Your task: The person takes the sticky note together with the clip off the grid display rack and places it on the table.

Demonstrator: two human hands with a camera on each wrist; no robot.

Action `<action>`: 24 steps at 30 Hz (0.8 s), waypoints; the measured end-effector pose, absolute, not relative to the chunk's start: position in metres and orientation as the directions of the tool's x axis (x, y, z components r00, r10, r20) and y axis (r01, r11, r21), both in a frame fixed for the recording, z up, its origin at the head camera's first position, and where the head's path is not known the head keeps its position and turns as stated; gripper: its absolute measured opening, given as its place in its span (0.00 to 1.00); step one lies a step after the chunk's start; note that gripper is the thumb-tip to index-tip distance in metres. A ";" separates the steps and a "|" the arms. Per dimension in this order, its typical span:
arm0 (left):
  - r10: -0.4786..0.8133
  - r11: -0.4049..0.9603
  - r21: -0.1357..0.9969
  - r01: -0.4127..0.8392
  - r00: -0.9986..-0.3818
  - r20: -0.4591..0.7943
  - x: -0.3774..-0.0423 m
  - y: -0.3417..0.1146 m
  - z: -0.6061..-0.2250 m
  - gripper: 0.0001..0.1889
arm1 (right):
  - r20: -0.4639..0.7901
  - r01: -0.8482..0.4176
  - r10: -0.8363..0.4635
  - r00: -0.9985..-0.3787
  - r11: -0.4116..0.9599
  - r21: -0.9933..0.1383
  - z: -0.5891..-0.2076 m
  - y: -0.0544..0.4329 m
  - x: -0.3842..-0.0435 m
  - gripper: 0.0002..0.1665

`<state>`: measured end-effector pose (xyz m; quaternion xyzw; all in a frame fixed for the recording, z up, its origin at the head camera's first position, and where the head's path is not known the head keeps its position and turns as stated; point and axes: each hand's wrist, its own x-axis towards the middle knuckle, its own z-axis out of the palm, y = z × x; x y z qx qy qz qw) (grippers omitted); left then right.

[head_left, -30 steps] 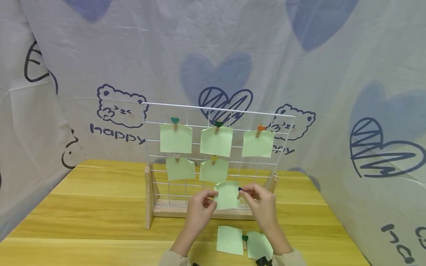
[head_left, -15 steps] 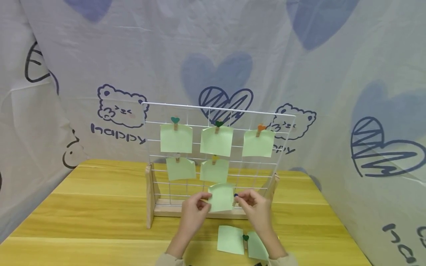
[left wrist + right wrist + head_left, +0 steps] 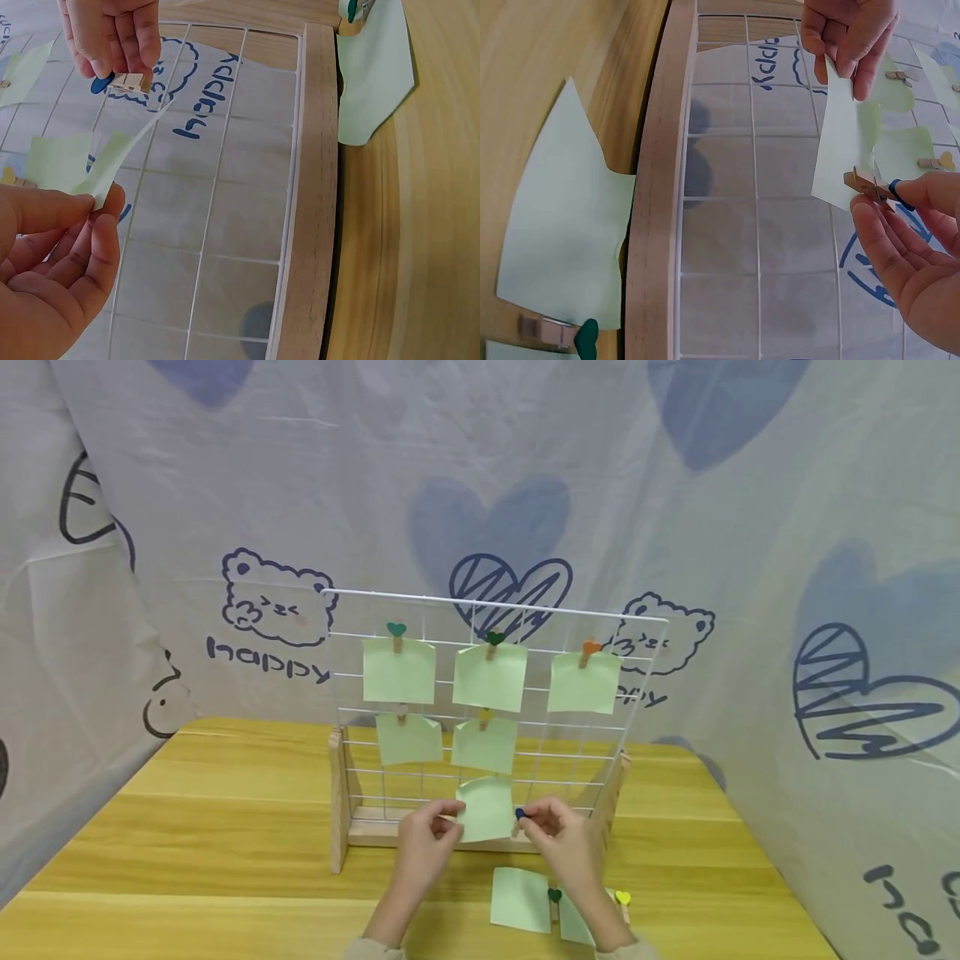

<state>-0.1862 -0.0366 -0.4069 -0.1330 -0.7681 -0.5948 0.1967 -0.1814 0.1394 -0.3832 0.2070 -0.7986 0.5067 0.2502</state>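
Centrally, one pale green note (image 3: 485,810), held up before the lower part of a white wire grid (image 3: 495,604); the left hand (image 3: 424,842) has its grip pinched on the note's left edge. One wooden clip with blue head (image 3: 521,814), pinched in the grip of the right hand (image 3: 564,838), near the note's right edge; contact cannot be told. Three upper notes (image 3: 491,679) and two lower notes (image 3: 483,747) hang clipped to the grid, which stands in a wooden stand (image 3: 375,837). On the worktop (image 3: 187,860) lie two loose notes (image 3: 520,902), a green heart clip (image 3: 554,896) between them, and a yellow heart clip (image 3: 623,898) to the right.
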 end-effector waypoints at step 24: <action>-0.027 0.308 0.890 0.337 -0.932 0.363 -0.183 -0.051 -0.415 0.11 | 0.319 -0.351 -0.159 -0.934 0.257 -0.901 -0.417 0.139 -0.192 0.05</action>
